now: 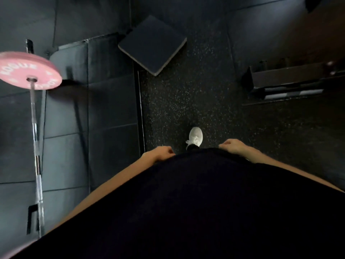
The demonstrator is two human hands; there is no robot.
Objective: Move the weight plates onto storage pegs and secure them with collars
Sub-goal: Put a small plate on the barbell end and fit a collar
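A pink weight plate [28, 70] with white lettering sits on the end of a steel barbell [36, 146] at the far left; the bar runs toward the bottom left corner, where a second pink edge [13, 248] shows. My left hand [162, 152] and my right hand [233, 145] hang low by my dark shirt, fingers curled, holding nothing. Both hands are far from the plate. No collar or storage peg is visible.
A square dark pad [153, 45] lies tilted on the floor ahead. A low black rack [287, 85] with a black-and-white bar stands at the right. My white shoe [195, 137] steps on the speckled rubber floor [186, 101]. Dark mat tiles cover the left.
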